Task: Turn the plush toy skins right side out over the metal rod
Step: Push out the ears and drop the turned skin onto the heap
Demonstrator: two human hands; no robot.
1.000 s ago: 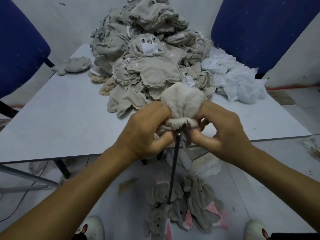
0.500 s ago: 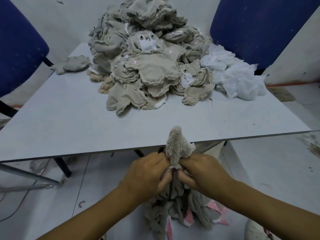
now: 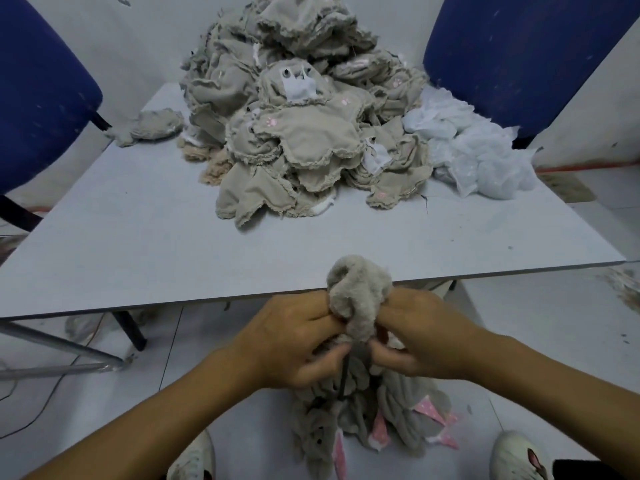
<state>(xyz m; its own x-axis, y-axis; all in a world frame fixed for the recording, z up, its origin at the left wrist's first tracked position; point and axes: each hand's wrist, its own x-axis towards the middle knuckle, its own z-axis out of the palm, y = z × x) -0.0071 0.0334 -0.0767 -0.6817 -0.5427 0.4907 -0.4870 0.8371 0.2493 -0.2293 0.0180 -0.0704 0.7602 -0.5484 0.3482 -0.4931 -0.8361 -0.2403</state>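
With the left hand (image 3: 294, 344) and right hand (image 3: 420, 341) both pinching the plush skin (image 3: 360, 296) bunched over the metal rod (image 3: 343, 379) below the table (image 3: 138, 244) edge, we judge eversion mid-step; next, pull its hem downward evenly.

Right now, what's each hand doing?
Left hand: closed, gripping the plush skin.
Right hand: closed, gripping the same plush skin.

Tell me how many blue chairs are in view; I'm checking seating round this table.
2: one blue chair at the table's far left corner, another blue chair at its far right. Others may lie outside the frame.
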